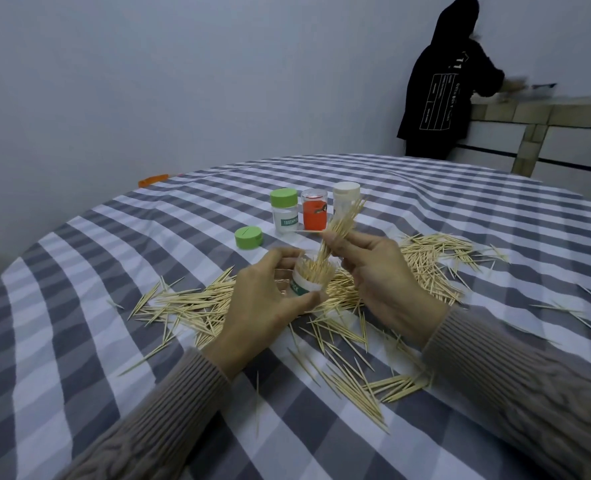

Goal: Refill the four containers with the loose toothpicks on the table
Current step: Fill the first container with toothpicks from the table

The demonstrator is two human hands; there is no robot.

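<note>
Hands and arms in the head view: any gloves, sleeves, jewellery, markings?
Both hands are bare: left hand, right hand. No gloves, rings or watch show. Both forearms wear a beige-grey knit sweater with ribbed cuffs at the wrists, left sleeve and right sleeve; a cable-like pattern runs higher up. No logos or markings.

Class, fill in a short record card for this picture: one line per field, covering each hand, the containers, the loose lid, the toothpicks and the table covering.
left hand: grips the open clear container, tilted, partly filled
right hand: pinches a toothpick bundle, lower ends in that container's mouth
green-lidded container: upright, closed
red container: upright, beside it
white container: upright, partly behind the bundle
loose green lid: flat on the cloth
loose toothpicks: scattered around both hands
checked tablecloth: grey and white
</note>
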